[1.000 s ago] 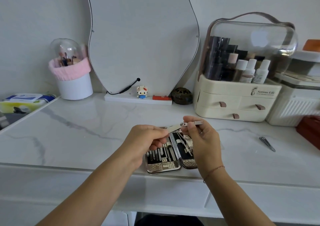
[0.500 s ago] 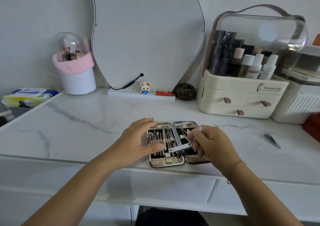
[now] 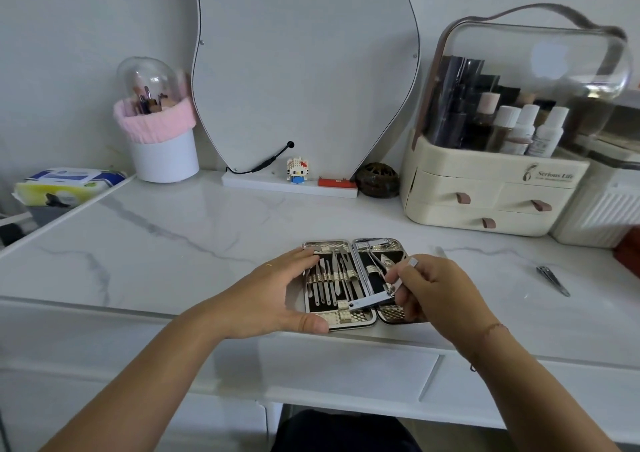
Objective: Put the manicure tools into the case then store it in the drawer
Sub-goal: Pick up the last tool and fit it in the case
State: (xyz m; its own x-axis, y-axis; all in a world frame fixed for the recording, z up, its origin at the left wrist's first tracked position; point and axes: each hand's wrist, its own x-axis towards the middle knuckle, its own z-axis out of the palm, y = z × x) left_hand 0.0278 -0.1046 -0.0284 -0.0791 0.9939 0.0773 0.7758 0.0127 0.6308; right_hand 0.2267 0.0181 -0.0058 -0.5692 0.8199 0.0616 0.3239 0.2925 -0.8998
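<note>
An open manicure case with a gold woven rim lies flat near the front edge of the marble tabletop. Its left half holds several steel tools in loops. My left hand rests against the case's left side, thumb on the front edge. My right hand grips a silver nail clipper and presses it low across the case's right half. Another steel tool lies loose on the table to the right. A closed drawer front sits under the tabletop edge.
A curvy mirror stands at the back on a white base. A cream cosmetics organiser with small drawers stands back right. A white brush cup with a pink band is back left, and tissue packs far left.
The clipper came down from mid-air, held by both hands, into the case's right half. My left hand let go of it and settled on the case's left side.
</note>
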